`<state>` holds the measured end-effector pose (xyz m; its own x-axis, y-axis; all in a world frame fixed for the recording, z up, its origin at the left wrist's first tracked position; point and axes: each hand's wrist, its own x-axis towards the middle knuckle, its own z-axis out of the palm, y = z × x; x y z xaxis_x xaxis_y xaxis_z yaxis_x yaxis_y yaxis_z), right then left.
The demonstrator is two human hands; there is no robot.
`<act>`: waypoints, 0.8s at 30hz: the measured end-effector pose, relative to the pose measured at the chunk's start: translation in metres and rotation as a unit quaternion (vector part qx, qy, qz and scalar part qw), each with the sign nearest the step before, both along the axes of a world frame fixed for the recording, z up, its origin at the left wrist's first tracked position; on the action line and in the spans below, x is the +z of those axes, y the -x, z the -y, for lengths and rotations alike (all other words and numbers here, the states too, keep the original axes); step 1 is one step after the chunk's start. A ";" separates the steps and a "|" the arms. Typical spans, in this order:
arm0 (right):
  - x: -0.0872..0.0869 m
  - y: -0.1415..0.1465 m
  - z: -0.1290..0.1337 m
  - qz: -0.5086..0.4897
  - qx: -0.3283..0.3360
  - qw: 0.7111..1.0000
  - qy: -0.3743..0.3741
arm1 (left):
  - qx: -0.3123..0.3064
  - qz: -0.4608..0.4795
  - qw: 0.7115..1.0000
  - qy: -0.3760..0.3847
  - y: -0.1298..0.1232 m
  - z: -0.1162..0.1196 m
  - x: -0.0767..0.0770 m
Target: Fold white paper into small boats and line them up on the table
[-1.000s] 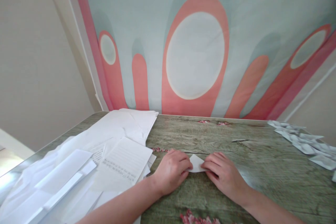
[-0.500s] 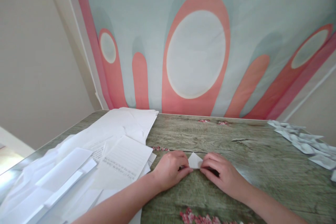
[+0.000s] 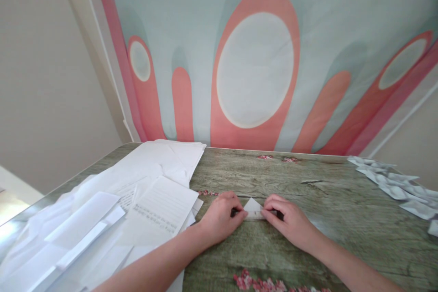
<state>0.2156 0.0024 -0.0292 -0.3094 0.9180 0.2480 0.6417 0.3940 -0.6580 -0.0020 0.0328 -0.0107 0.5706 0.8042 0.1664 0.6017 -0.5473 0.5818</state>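
Note:
A small piece of white folded paper [image 3: 253, 208] lies between my hands, just above the wood-patterned table. Its top comes to a point, and a flat strip runs along its lower edge. My left hand [image 3: 223, 217] pinches its left end between thumb and fingers. At the right end, my right hand [image 3: 286, 219] is closed on the same paper in a like pinch. My fingers hide both ends of the paper.
Loose white sheets and strips [image 3: 102, 232], some with writing, cover the table's left side. Several folded white paper pieces [image 3: 393, 182] lie in a row at the right edge. A green and pink patterned cloth [image 3: 321, 23] rises behind the table [image 3: 342, 228].
A strip along the paper's lower edge now shows below the point, where a plain triangle showed before. My thumbs have shifted slightly upward; both hands still hold the ends.

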 end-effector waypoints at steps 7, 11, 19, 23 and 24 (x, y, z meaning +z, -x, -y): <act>0.000 0.001 -0.004 0.001 -0.007 1.000 0.004 | 0.015 -0.027 0.999 -0.023 -0.002 0.001 0.001; -0.001 0.000 -0.007 0.005 -0.003 1.000 0.009 | -0.032 -0.072 0.993 -0.090 -0.004 0.013 0.009; 0.001 0.000 -0.007 -0.001 0.005 1.000 0.008 | -0.111 -0.226 0.961 -0.116 -0.014 0.049 0.004; 0.000 -0.001 -0.008 0.003 0.002 1.000 0.013 | -0.104 -0.243 0.962 -0.074 -0.012 0.050 0.010; 0.000 -0.002 -0.008 0.005 -0.001 1.000 0.014 | -0.104 -0.243 0.962 -0.069 -0.012 0.049 0.011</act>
<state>0.2171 0.0107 -0.0288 -0.3108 0.9247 0.2197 0.6488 0.3754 -0.6619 0.0099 -0.0165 0.0008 0.7540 0.6537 -0.0641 0.6536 -0.7369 0.1728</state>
